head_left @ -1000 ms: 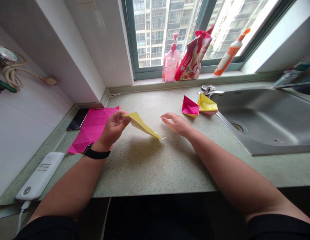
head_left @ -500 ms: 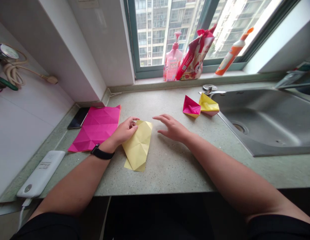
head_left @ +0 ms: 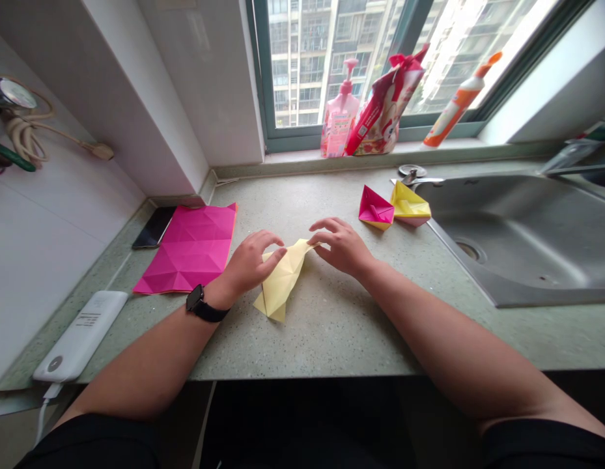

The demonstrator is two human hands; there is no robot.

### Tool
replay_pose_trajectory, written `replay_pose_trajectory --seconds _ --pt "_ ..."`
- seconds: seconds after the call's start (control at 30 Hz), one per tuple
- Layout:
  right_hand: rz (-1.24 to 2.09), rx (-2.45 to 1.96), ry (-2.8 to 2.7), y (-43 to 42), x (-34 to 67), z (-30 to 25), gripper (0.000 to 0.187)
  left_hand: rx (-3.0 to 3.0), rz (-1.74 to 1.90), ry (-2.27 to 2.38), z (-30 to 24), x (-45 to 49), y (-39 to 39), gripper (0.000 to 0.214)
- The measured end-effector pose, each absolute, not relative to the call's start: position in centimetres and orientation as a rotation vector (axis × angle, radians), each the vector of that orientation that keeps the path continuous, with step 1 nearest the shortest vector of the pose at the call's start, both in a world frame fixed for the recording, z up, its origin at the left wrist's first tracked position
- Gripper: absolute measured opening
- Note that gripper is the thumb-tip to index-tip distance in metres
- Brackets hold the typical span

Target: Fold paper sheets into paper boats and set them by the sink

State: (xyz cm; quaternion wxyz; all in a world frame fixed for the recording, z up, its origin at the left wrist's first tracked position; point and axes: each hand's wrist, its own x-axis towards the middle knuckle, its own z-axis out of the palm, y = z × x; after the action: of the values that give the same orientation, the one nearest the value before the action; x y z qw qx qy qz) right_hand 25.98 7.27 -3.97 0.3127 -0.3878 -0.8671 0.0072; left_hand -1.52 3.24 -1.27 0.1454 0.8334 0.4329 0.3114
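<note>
Yellow origami paper [head_left: 281, 281], creased, half-folded, left hand [head_left: 253, 264] and right hand [head_left: 341, 247] pinching its upper end in narrow grips

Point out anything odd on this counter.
The pink sheet looks odd: it lies flat, creased all over but unfolded, unlike the yellow sheet between the left hand and right hand, or the pink boat and yellow boat by the sink.

a creased magenta origami sheet [head_left: 185, 251] is laid just beside a black smartphone [head_left: 153, 228]; a pink paper boat [head_left: 375, 208] and a yellow paper boat [head_left: 409, 203] are set near a steel sink [head_left: 521, 260].
</note>
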Motion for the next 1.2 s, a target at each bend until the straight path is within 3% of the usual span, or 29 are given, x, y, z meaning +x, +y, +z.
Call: replay_pose_trajectory --seconds 0.2,0.4,0.73,1.2 --pt "-0.127 -1.284 -2.238 7.4 26.7 -3.5 0.018 2.54 0.774 1.328 -1.2 -1.2 2.5 0.028" --pt "-0.035 -1.26 -2.399 7.4 26.7 -3.4 0.014 2.582 0.652 1.439 -1.9 -2.0 3.3 0.004" --pt "0.23 -1.006 -2.586 6.8 26.3 -2.9 0.017 2.496 0.653 1.36 -2.1 -2.2 3.9 0.011" --pt "0.335 -1.089 -2.63 7.3 27.9 -2.1 0.02 2.44 0.681 1.432 -1.9 -2.6 3.8 0.015"
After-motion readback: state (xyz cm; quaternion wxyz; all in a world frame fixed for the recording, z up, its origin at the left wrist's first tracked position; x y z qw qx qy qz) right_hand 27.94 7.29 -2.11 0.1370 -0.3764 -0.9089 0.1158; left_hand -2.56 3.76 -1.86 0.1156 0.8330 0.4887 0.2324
